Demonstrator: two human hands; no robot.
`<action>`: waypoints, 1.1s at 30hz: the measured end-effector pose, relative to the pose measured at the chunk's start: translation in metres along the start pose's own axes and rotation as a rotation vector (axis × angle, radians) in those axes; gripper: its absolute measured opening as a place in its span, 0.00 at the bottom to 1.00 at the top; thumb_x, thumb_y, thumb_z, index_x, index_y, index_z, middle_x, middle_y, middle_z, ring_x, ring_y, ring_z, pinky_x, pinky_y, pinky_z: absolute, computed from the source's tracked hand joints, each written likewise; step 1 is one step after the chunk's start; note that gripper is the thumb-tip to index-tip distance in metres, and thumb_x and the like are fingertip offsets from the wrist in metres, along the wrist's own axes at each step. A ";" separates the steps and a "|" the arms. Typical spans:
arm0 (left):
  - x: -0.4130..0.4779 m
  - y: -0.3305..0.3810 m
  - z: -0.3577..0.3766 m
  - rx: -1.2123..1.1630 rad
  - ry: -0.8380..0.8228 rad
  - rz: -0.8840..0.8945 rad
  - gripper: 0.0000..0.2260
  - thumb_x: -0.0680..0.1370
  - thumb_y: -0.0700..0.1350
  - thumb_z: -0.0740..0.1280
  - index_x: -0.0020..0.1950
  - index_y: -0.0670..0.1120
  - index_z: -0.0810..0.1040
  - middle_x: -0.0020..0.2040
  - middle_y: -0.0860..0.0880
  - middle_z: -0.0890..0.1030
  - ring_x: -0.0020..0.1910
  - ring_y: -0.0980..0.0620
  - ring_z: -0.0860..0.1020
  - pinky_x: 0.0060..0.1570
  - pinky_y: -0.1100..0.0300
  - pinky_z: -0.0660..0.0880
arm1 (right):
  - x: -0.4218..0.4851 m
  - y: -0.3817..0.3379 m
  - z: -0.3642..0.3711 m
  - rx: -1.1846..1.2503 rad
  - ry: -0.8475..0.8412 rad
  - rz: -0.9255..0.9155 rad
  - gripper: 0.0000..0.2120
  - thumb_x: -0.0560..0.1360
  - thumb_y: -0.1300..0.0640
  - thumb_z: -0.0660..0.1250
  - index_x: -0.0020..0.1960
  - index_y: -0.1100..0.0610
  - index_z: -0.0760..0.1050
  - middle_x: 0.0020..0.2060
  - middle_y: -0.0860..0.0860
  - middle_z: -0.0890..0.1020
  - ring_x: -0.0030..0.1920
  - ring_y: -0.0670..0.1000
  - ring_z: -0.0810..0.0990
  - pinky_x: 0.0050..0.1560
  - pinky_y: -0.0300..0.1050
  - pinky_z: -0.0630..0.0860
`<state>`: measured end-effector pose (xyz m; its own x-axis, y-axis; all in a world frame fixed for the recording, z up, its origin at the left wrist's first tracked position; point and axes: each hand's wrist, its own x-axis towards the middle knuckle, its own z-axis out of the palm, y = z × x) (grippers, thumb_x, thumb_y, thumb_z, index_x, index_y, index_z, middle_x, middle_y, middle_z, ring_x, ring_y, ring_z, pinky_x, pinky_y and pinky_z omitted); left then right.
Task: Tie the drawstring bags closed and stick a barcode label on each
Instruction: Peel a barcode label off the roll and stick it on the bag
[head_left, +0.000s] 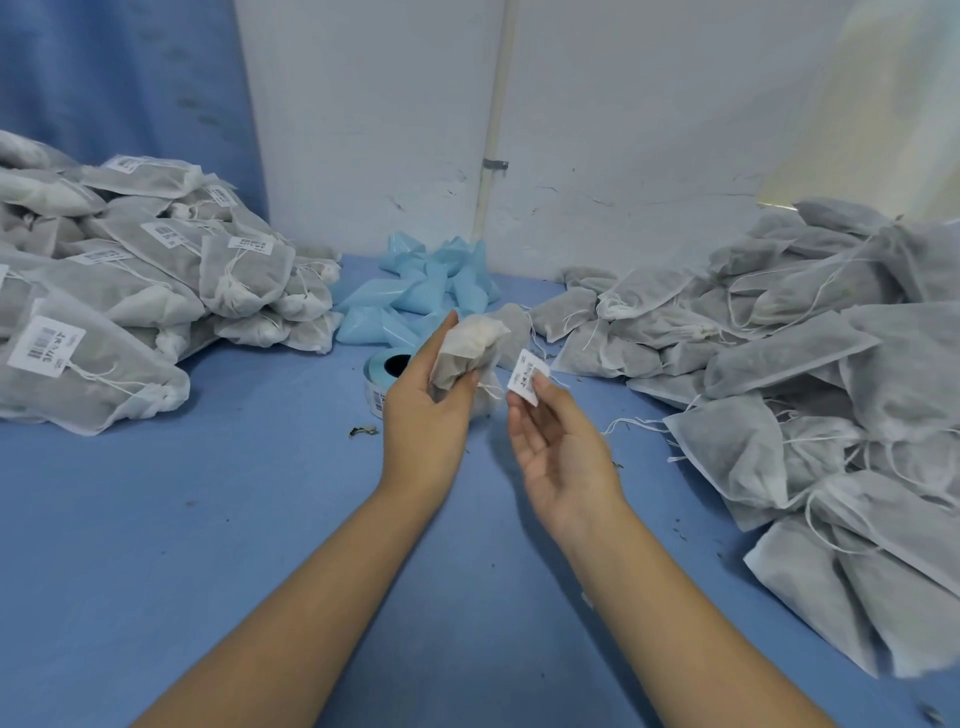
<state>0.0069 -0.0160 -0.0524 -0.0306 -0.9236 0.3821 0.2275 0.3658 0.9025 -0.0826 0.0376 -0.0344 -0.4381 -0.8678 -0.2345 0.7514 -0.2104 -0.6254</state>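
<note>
My left hand (423, 415) grips a small grey-white drawstring bag (467, 351) by its gathered end and holds it up over the middle of the blue table. Just to its right, my right hand (561, 457) pinches a white barcode label (529, 376) between thumb and fingertip, palm turned up. The label hangs a short way from the bag and does not touch it. A blue roll of labels (387, 371) lies behind my left hand, partly hidden by it.
Labelled, tied bags are heaped at the left (130, 275). Unlabelled bags with loose strings are piled along the right (805, 364). Crumpled light-blue backing strips (421, 291) lie at the back by the white wall. A few dried leaf bits dot the blue table (234, 519).
</note>
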 end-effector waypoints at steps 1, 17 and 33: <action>0.000 0.001 0.000 0.001 0.003 0.010 0.23 0.76 0.35 0.67 0.67 0.56 0.72 0.62 0.55 0.79 0.58 0.66 0.76 0.55 0.74 0.71 | -0.001 0.003 0.000 -0.027 -0.012 0.019 0.01 0.73 0.66 0.69 0.43 0.63 0.78 0.33 0.55 0.84 0.32 0.48 0.84 0.32 0.36 0.79; 0.003 0.013 0.004 -0.146 0.071 -0.049 0.05 0.76 0.39 0.69 0.51 0.45 0.79 0.43 0.53 0.83 0.40 0.62 0.81 0.40 0.69 0.75 | 0.005 0.011 -0.011 -0.540 -0.045 -0.021 0.10 0.73 0.53 0.72 0.48 0.59 0.77 0.38 0.50 0.83 0.37 0.47 0.80 0.38 0.38 0.80; 0.002 0.002 -0.003 -0.138 -0.263 -0.350 0.06 0.73 0.44 0.72 0.49 0.44 0.83 0.45 0.48 0.85 0.46 0.52 0.83 0.49 0.61 0.79 | 0.012 0.002 -0.018 -0.255 -0.139 -0.144 0.03 0.75 0.63 0.67 0.48 0.58 0.77 0.41 0.52 0.83 0.42 0.47 0.82 0.41 0.36 0.78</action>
<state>0.0100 -0.0172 -0.0506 -0.3705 -0.9220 0.1127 0.2864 0.0020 0.9581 -0.0950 0.0354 -0.0519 -0.4458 -0.8944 -0.0370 0.5314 -0.2311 -0.8150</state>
